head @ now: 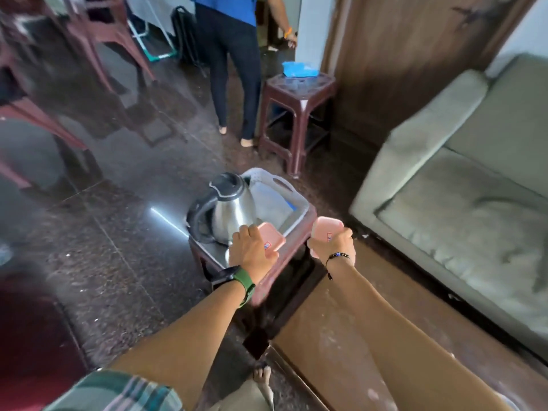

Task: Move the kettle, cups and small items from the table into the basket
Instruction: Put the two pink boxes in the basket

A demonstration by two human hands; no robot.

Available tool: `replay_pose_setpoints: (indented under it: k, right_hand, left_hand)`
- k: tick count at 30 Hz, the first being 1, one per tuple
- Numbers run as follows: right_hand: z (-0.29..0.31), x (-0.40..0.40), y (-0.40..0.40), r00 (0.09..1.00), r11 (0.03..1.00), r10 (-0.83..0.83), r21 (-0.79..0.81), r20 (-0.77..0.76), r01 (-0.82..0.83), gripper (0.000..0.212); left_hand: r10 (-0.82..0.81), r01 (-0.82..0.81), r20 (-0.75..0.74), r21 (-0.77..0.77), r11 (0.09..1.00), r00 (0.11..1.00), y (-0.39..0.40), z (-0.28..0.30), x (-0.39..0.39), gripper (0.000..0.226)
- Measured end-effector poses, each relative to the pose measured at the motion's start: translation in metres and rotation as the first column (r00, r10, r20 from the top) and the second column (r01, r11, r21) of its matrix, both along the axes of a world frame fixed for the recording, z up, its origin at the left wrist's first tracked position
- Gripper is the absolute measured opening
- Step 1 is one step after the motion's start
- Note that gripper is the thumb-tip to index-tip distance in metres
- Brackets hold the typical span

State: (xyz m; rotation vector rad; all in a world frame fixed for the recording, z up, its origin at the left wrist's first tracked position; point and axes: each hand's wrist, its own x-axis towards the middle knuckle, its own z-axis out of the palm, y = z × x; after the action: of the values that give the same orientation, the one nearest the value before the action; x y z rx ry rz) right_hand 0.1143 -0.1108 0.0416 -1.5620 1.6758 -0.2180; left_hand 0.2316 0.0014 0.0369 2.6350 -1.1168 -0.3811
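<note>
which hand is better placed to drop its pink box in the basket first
Probably right. The right hand holds its pink box lifted beside the basket; the left hand is lower, near the kettle.

I see the kettle (pixel 228 207) on the worktop (pixel 213 256); basket (pixel 289 192) just right of kettle, two containers (pixel 274 238) (pixel 327 229) before it, stool (pixel 299 93) well behind.

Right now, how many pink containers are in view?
2. One pink container is under the left hand on the small table, beside the kettle; the other is held by the right hand. More may be hidden.
</note>
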Motion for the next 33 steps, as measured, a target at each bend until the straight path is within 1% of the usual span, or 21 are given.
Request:
replay_pose_setpoints:
  k: [2, 6, 11, 15, 17, 19, 21, 23, 26, 28, 33]
  right_hand:
    - [-0.001, 0.024, -0.004, 0.998, 0.998, 0.057, 0.000, -0.015, -0.057, 0.072]
    - [-0.006, 0.059, -0.008, 0.982, 0.985, 0.175, 0.017, -0.066, -0.174, 0.078]
    - [-0.017, 0.080, -0.023, 0.961, 0.968, 0.251, 0.045, -0.114, -0.248, 0.079]
    - [-0.027, 0.091, -0.046, 0.925, 0.941, 0.338, 0.069, -0.172, -0.331, 0.084]
    - [-0.031, 0.096, -0.065, 0.909, 0.932, 0.362, 0.070, -0.205, -0.355, 0.083]
    - [-0.035, 0.100, -0.086, 0.886, 0.921, 0.388, 0.069, -0.252, -0.384, 0.083]
    - [-0.040, 0.105, -0.106, 0.859, 0.909, 0.411, 0.068, -0.305, -0.410, 0.083]
    - [-0.046, 0.109, -0.123, 0.837, 0.898, 0.433, 0.077, -0.335, -0.434, 0.083]
    - [-0.056, 0.117, -0.142, 0.785, 0.861, 0.492, 0.079, -0.376, -0.502, 0.081]
    - [-0.061, 0.125, -0.150, 0.750, 0.833, 0.529, 0.073, -0.397, -0.549, 0.079]
    - [-0.078, 0.139, -0.161, 0.709, 0.797, 0.568, 0.063, -0.417, -0.601, 0.080]
  left_hand:
    - [0.016, -0.016, -0.012, -0.003, 1.000, 1.000, 0.001, -0.002, 0.018, 0.057]
    - [0.061, -0.061, -0.026, 0.013, 0.998, 0.998, -0.002, -0.005, 0.040, 0.058]
    - [0.129, -0.129, -0.041, -0.004, 0.992, 0.991, -0.014, -0.011, 0.048, 0.059]
    - [0.113, -0.113, -0.058, -0.001, 0.994, 0.992, -0.037, -0.024, 0.050, 0.060]
    - [0.054, -0.053, -0.014, 0.037, 0.998, 0.998, -0.052, -0.031, 0.050, 0.059]
    - [-0.088, 0.084, 0.055, 0.078, 0.993, 0.995, -0.067, -0.038, 0.053, 0.057]
    - [-0.279, 0.262, 0.120, 0.137, 0.955, 0.953, -0.079, -0.044, 0.060, 0.055]
    - [-0.422, 0.389, 0.166, 0.200, 0.899, 0.891, -0.091, -0.050, 0.069, 0.054]
    - [-0.524, 0.472, 0.221, 0.248, 0.846, 0.823, -0.113, -0.056, 0.081, 0.056]
    - [-0.576, 0.514, 0.229, 0.280, 0.811, 0.784, -0.128, -0.058, 0.084, 0.054]
    - [-0.674, 0.588, 0.262, 0.339, 0.734, 0.691, -0.147, -0.079, 0.093, 0.050]
